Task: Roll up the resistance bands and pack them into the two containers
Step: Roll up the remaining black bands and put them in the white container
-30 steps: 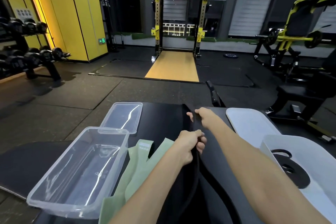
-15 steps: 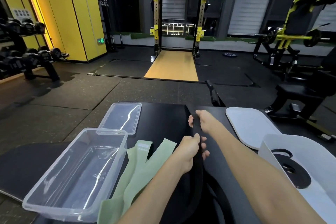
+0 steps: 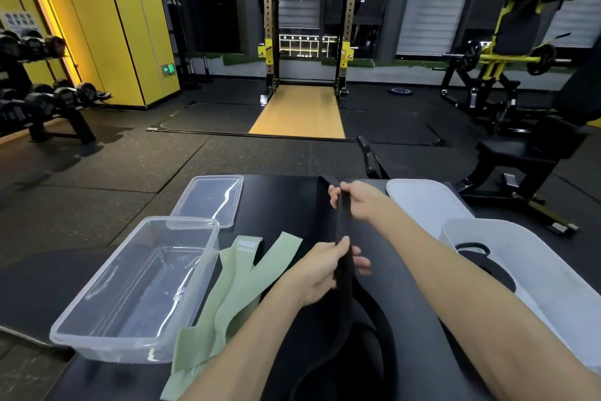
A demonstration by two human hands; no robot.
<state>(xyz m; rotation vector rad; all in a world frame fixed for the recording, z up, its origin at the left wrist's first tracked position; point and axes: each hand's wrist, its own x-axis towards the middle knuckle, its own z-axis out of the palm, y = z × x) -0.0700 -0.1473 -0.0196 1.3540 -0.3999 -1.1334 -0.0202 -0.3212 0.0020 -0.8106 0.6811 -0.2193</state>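
Observation:
A black resistance band [image 3: 342, 231] is stretched along the dark bench between my two hands. Its far end is gripped by my right hand [image 3: 357, 202]. Closer to me, my left hand [image 3: 325, 270] pinches the same band, and the slack loops down toward my lap. Two pale green bands [image 3: 240, 283] lie flat on the bench, left of my left hand. A clear plastic container [image 3: 130, 290] stands open at the bench's left edge. A white container [image 3: 546, 273] at the right holds a coiled black band [image 3: 481, 257].
The clear lid [image 3: 211, 200] lies behind the clear container and a white lid [image 3: 426, 200] behind the white one. The black bench [image 3: 279, 205] carries everything. Around it are rubber gym floor, a dumbbell rack [image 3: 42, 101] at left and machines [image 3: 520, 75] at right.
My hands have drawn apart along the black band: the right one moved away from me and the left one slid back, so the band runs straighter between them.

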